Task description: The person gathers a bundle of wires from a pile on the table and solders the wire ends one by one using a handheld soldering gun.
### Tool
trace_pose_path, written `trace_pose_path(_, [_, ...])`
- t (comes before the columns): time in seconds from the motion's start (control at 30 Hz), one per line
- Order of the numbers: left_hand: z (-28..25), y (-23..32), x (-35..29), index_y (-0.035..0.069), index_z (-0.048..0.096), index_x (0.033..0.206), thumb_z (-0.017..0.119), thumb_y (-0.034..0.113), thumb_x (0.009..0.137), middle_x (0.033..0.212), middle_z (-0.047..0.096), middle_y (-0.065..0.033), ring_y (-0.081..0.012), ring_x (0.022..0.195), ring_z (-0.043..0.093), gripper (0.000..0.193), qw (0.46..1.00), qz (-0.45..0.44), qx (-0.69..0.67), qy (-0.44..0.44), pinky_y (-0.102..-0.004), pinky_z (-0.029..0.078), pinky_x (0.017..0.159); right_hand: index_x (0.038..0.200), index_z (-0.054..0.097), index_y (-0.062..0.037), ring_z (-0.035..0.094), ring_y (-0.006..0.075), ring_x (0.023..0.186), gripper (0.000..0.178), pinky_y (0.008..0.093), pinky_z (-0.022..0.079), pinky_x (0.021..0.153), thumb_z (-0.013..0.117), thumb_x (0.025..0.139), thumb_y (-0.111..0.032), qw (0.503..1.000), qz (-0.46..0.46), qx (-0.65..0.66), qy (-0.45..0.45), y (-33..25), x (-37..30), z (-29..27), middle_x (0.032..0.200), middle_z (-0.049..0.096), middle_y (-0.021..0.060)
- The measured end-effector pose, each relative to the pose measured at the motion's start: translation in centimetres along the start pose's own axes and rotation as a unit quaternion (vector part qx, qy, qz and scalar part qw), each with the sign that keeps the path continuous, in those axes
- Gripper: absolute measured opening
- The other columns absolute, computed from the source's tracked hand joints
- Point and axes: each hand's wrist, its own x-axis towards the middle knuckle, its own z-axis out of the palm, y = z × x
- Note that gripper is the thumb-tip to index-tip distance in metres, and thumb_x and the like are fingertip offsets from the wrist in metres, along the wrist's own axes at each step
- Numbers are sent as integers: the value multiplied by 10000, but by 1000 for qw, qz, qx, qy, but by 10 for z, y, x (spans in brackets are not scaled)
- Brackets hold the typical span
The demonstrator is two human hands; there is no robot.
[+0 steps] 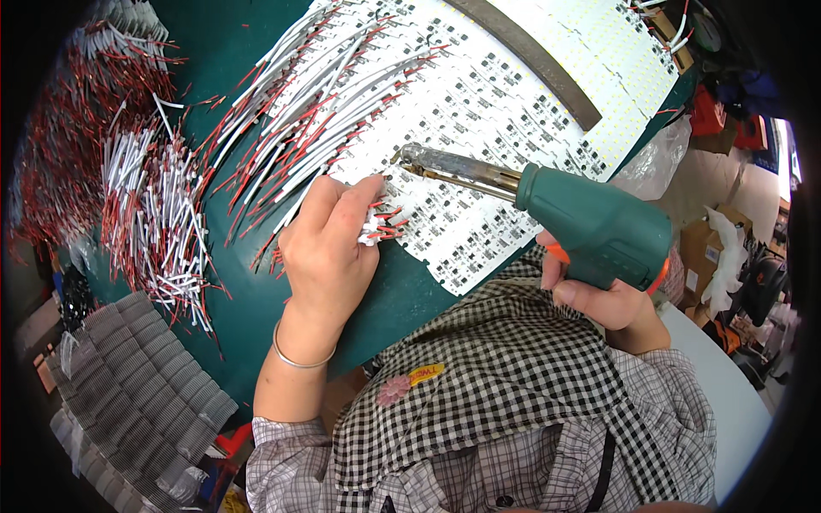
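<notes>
My left hand [329, 244] is closed around a small bundle of white and red wires [376, 226], whose red ends stick out past the fingers. Thumb and forefinger come together at the edge of a white circuit board panel [479, 214] dotted with small black parts. A green soldering gun [599, 227] is gripped in my right hand [603, 301], its orange trigger partly under the fingers. The gun's metal tip points left and hovers over or touches the panel just above my left fingertips; I cannot tell which. Rows of white and red wires [316, 128] fan out leftward from the panel.
Large heaps of white and red wires [154, 214] lie on the green tabletop [248, 329] at the left. A curved-looking dark bar [539, 60] rests across the panel. Grey ribbed stacks [141, 393] stand at lower left. Clear plastic [654, 167] and cardboard boxes [705, 256] are at right.
</notes>
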Motion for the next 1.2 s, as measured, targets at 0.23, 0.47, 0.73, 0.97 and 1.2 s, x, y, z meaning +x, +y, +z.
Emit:
trace_pose_path(0.23, [3,-3,2,12,676,960,590,-190,576,723,579,-84,-192,644,599,442,999,-7,-45,12,-274,486,596,1048,576,24,611,154,734,297,258,512,607,636,758,19,999,-31,-34,-29,10,2,-3,919,609,105])
trace_pose_path(0.47, [4,-2,2,7,678,968,592,-194,589,714,581,-81,-182,639,592,438,999,-8,-50,12,-261,478,599,1221,475,20,596,161,656,482,253,518,546,601,756,34,993,-93,-42,-64,16,6,-3,908,592,161])
trace_pose_path(0.73, [5,-3,2,10,677,957,604,-183,603,710,576,-78,-181,627,583,409,999,-2,-46,17,-267,477,589,1202,498,7,600,164,671,451,253,517,541,585,761,42,984,-111,-103,-92,21,10,-7,920,597,157])
trace_pose_path(0.97, [4,-3,1,11,679,953,611,-180,605,703,575,-77,-179,624,582,402,999,-5,-44,16,-267,476,585,1219,495,27,590,175,665,468,253,508,532,617,768,1,986,-72,-113,-97,27,1,-9,1031,578,160])
trace_pose_path(1.2, [3,-3,1,11,682,954,620,-177,612,699,576,-79,-177,618,582,395,999,-1,-34,7,-263,473,578,1203,538,91,573,141,701,480,263,480,620,592,727,73,997,-29,67,40,-5,3,5,914,607,116])
